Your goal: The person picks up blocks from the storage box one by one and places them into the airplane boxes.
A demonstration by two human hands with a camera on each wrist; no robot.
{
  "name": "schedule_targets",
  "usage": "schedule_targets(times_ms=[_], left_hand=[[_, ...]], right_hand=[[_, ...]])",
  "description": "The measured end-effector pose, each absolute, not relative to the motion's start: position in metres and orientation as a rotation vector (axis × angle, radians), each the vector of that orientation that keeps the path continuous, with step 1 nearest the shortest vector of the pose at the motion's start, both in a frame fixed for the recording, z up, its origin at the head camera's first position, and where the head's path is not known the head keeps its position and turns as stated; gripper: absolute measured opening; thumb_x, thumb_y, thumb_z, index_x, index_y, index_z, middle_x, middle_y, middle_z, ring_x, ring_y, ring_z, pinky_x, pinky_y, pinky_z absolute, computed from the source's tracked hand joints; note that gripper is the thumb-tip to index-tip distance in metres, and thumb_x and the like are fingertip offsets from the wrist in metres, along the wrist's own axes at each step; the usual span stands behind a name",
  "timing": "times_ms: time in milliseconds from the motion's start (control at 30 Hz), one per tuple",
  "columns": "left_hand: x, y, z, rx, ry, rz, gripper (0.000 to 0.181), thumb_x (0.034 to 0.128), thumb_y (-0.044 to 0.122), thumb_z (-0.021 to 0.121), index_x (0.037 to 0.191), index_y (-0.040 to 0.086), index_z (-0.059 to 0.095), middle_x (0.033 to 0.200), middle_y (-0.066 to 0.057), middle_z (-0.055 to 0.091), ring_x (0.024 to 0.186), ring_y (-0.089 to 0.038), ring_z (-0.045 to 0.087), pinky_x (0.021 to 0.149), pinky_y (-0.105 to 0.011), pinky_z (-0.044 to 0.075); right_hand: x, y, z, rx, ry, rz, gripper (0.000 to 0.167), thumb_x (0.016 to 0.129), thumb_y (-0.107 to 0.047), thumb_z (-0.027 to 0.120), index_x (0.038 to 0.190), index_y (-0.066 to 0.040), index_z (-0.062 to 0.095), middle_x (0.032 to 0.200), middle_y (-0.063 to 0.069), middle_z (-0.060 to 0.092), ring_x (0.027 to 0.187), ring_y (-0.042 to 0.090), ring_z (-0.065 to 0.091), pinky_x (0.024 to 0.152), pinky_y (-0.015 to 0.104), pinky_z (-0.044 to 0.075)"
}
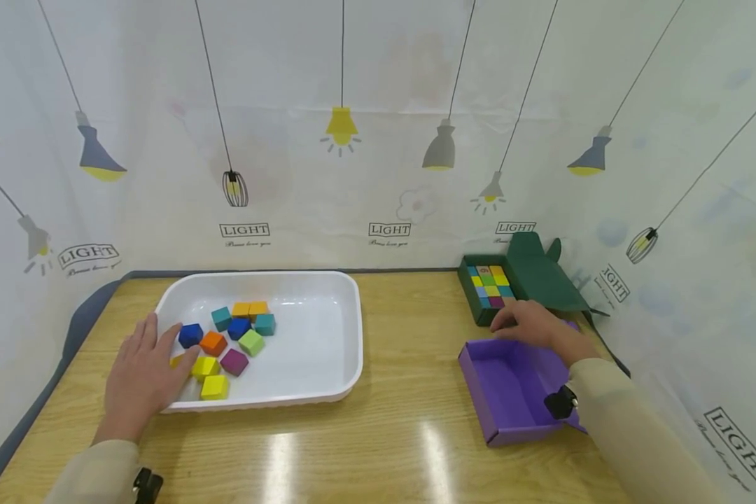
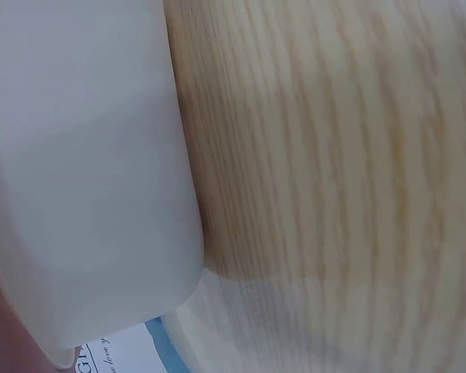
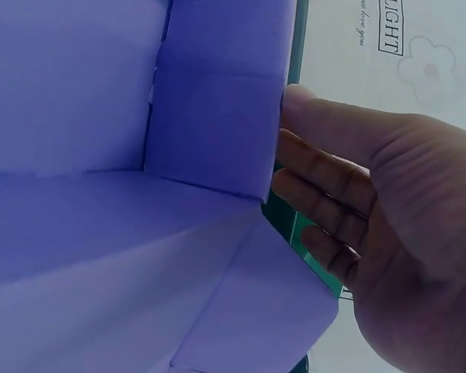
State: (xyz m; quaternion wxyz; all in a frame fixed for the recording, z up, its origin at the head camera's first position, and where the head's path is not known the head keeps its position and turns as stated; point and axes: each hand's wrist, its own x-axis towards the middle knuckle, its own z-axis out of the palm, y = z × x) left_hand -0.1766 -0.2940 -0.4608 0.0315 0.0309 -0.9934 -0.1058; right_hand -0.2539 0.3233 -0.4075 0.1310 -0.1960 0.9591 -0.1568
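My left hand lies over the left rim of a white tray, fingers spread. Its thumb and index finger reach in around a mostly hidden yellow block; whether they touch it is unclear. Several coloured blocks sit nearby in the tray, among them a dark blue block and an orange block. At the right, my right hand hovers by the front of a green box of blocks, above the back wall of a purple box. Its fingers are loosely bent; the purple wall partly hides their tips in the right wrist view.
The green box's lid leans open to the right. Inside the purple box its bare floor shows. A wooden table carries everything, with a patterned sheet hanging behind and at both sides.
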Motion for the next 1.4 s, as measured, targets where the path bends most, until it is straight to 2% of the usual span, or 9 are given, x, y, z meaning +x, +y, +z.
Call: schedule_targets(times_ms=[233, 533, 700, 1233, 1400], left_hand=[[-0.176, -0.295, -0.463, 0.08, -3.062, -0.324, 0.078, 0.0981, 0.058, 0.037, 0.145, -0.004, 0.034, 0.157, -0.036, 0.005, 0.145, -0.053, 0.005, 0.115, -0.07, 0.01], [-0.177, -0.296, -0.462, 0.103, -3.068, -0.319, 0.078, 0.0976, 0.057, 0.039, 0.146, -0.004, 0.034, 0.156, -0.036, 0.006, 0.145, -0.053, 0.006, 0.115, -0.07, 0.011], [-0.177, -0.296, -0.464, 0.095, -3.066, -0.324, 0.079, 0.0973, 0.058, 0.039, 0.146, -0.004, 0.034, 0.156, -0.036, 0.006, 0.145, -0.053, 0.005, 0.115, -0.07, 0.012], [-0.175, -0.295, -0.461, 0.115, -3.075, -0.344, 0.079, 0.0972, 0.058, 0.039, 0.146, -0.004, 0.034, 0.156, -0.036, 0.005, 0.145, -0.052, 0.004, 0.116, -0.069, 0.009], [-0.174, -0.294, -0.46, 0.107, -3.071, -0.348, 0.078, 0.0972, 0.057, 0.04, 0.146, -0.004, 0.033, 0.157, -0.036, 0.005, 0.145, -0.052, 0.004, 0.116, -0.07, 0.01]], right_hand=[[-0.254, 0.317, -0.408, -0.528, 2.725, -0.487, 0.016, 0.092, -0.022, 0.067, 0.101, -0.011, 0.075, 0.1, 0.001, 0.074, 0.098, 0.02, 0.065, 0.084, 0.039, 0.054], [-0.26, 0.3, -0.412, -0.64, 2.747, -0.465, 0.011, 0.093, -0.018, 0.065, 0.095, -0.014, 0.075, 0.089, -0.005, 0.071, 0.081, 0.011, 0.056, 0.074, 0.028, 0.05], [-0.264, 0.275, -0.414, -0.668, 2.78, -0.39, 0.012, 0.094, -0.019, 0.063, 0.095, -0.015, 0.074, 0.088, -0.004, 0.072, 0.075, 0.007, 0.058, 0.069, 0.028, 0.051], [-0.286, 0.195, -0.413, -0.675, 2.767, -0.402, 0.012, 0.095, -0.021, 0.063, 0.097, -0.015, 0.074, 0.094, -0.002, 0.073, 0.084, 0.012, 0.063, 0.08, 0.034, 0.054], [-0.284, 0.198, -0.405, -0.657, 2.766, -0.414, 0.023, 0.095, -0.023, 0.063, 0.113, -0.011, 0.071, 0.107, 0.003, 0.072, 0.097, 0.019, 0.065, 0.089, 0.038, 0.055]])
